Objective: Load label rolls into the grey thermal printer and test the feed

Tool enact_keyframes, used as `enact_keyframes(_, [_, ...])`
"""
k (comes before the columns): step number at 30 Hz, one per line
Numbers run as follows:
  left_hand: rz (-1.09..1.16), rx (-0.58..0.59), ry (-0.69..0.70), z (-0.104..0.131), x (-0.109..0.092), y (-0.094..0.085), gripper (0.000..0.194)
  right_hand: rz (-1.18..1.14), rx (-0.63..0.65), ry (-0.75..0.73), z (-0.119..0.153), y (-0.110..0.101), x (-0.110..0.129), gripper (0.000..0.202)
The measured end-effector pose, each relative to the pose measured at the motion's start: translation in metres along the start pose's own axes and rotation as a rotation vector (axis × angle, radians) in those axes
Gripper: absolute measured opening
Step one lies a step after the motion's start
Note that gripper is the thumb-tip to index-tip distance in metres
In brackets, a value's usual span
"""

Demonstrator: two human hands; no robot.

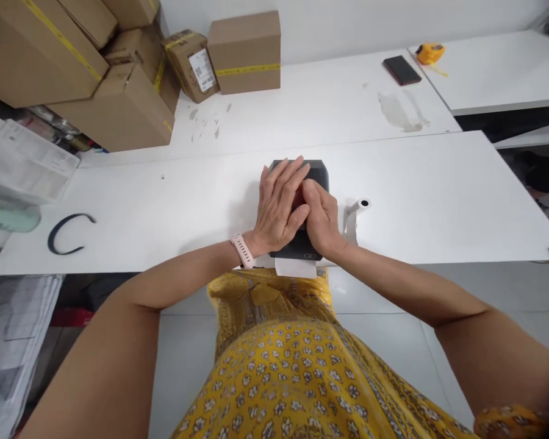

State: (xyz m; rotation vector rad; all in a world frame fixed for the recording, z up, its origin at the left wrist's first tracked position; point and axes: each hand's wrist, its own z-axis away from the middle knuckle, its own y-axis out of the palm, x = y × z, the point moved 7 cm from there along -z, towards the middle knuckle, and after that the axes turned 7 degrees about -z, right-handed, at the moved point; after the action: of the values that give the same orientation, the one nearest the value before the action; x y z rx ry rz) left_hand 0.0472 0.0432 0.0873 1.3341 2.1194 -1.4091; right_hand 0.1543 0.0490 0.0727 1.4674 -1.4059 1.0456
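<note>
A white tabletop (187,207) runs across my head view against a pale wall (370,21), its back section marked by greyish stains on both sides, with grey floor tiles (370,289) below. Near the front edge, ahead of a yellow floral garment (279,366), sits a black device (297,249), a sheet of white paper (296,268) jutting from its near side over the table's edge. My left hand (274,210), a pink band (242,250) at its wrist, lies open and flat across the device, thumb apart from the fingers; my right hand (322,219) is curled over the device's right side, and I cannot tell whether its partly hidden fingers grip anything. Just beside the right hand stands a small white paper roll (364,204), its loose end trailing toward the near edge. Well to the left lies a dark curved band (51,238). Cardboard boxes (119,113) crowd the back left corner, a labelled carton (192,66) and a larger taped one (244,55) beside them, while a clear plastic container (34,155) borders the left end. At the far right, a dark phone (401,70) lies near a yellow tape measure (430,53), which rests across a seam on the adjoining table (494,70).
</note>
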Motion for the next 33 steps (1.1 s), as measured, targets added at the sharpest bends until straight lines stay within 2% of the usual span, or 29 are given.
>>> enact_keyframes(3, [-0.033,-0.027,-0.016,0.004,0.005,-0.004,0.068,-0.021,-0.058,-0.018,-0.002,-0.006,0.002,0.046])
enact_keyframes(5, [-0.026,-0.123,-0.091,0.019,0.011,-0.009,0.069,-0.018,-0.170,-0.055,0.005,-0.017,0.002,0.040])
enact_keyframes(7, [-0.001,-0.229,-0.170,0.050,0.017,-0.009,0.069,0.046,-0.326,-0.096,0.023,-0.031,0.000,0.035])
enact_keyframes(9, [0.034,-0.211,-0.237,0.088,0.024,0.004,0.066,0.179,-0.409,-0.125,0.050,-0.038,-0.006,0.033])
enact_keyframes(10, [0.060,-0.168,-0.257,0.106,0.028,0.013,0.067,0.264,-0.395,-0.140,0.064,-0.036,-0.010,0.032])
enact_keyframes(12, [0.110,-0.121,-0.329,0.138,0.041,0.025,0.074,0.441,-0.277,-0.218,0.087,-0.026,-0.016,0.031])
enact_keyframes(14, [0.190,-0.072,-0.404,0.156,0.056,0.033,0.083,0.574,-0.175,-0.283,0.102,-0.018,-0.022,0.035])
enact_keyframes(17, [0.300,0.002,-0.460,0.159,0.073,0.039,0.093,0.655,-0.127,-0.318,0.108,-0.017,-0.027,0.043])
enact_keyframes(21, [0.401,0.041,-0.506,0.158,0.073,0.035,0.104,0.663,-0.117,-0.345,0.104,-0.020,-0.024,0.047])
enact_keyframes(23, [0.404,-0.021,-0.617,0.167,0.071,0.024,0.091,0.633,-0.125,-0.355,0.104,-0.021,-0.022,0.048])
enact_keyframes(25, [0.364,-0.066,-0.764,0.177,0.069,0.010,0.066,0.611,-0.127,-0.333,0.104,-0.022,-0.023,0.048])
enact_keyframes(26, [0.355,-0.034,-0.820,0.179,0.066,0.007,0.056,0.609,-0.129,-0.315,0.104,-0.022,-0.023,0.048])
enact_keyframes(27, [0.380,0.061,-0.847,0.178,0.062,0.008,0.053,0.608,-0.132,-0.296,0.104,-0.022,-0.024,0.048])
enact_keyframes(30, [0.590,0.443,-0.843,0.168,0.042,0.028,0.059,0.600,-0.138,-0.288,0.103,-0.022,-0.022,0.048])
enact_keyframes(31, [0.642,0.498,-0.849,0.163,0.038,0.034,0.062,0.595,-0.134,-0.301,0.102,-0.022,-0.021,0.049])
enact_keyframes(33, [0.693,0.518,-0.866,0.155,0.036,0.043,0.067,0.594,-0.111,-0.322,0.101,-0.022,-0.018,0.049])
